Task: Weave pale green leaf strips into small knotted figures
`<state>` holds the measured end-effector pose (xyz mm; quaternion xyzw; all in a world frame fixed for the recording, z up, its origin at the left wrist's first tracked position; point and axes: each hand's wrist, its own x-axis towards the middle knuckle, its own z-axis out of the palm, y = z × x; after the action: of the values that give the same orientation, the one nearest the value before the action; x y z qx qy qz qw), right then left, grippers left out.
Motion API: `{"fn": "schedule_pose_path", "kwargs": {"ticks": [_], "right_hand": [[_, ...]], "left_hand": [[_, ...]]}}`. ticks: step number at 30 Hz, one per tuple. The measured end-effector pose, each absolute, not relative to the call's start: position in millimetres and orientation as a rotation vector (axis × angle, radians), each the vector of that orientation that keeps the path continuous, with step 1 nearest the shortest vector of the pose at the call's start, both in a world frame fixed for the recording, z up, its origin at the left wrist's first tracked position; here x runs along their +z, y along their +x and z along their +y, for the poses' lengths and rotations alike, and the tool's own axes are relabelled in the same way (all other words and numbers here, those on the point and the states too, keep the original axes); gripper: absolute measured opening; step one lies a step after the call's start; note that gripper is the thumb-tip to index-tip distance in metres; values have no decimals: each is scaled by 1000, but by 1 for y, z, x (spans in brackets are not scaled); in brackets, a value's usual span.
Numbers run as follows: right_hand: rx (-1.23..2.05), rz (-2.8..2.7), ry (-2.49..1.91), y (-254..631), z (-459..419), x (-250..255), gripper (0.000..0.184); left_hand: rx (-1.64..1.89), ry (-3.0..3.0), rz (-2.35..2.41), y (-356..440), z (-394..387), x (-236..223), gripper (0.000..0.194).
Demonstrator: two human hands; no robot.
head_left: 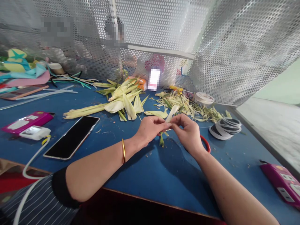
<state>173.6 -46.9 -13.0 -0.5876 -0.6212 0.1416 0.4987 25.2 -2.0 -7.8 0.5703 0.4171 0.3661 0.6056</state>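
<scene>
Both hands meet over the middle of the blue table (145, 175). My left hand (151, 126) and my right hand (187, 129) pinch a pale leaf strip (172, 113) between thumb and fingers. Its upper end sticks up past the fingers and a thin green end (161, 140) hangs below them. A gold bangle (123, 151) circles my left wrist. A red ring-shaped object (206, 142) lies on the table partly under my right wrist.
A pile of pale green leaves (117, 101) and a heap of leaf scraps (187, 107) lie behind the hands. A black phone (72, 136), a pink power strip (27, 120) and a white charger (35, 132) sit left. Tape rolls (225, 127) lie right, a perforated metal screen (234, 47) behind.
</scene>
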Motion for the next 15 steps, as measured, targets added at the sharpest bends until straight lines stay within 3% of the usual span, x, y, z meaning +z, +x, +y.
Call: {"fn": "schedule_pose_path", "kwargs": {"ticks": [5, 15], "right_hand": [[422, -1508, -1375, 175, -46, -14, 5], [265, -1679, -1275, 176, -47, -14, 9]], "left_hand": [[805, 1208, 997, 25, 0, -4, 11], [699, 914, 909, 19, 6, -4, 10]]}}
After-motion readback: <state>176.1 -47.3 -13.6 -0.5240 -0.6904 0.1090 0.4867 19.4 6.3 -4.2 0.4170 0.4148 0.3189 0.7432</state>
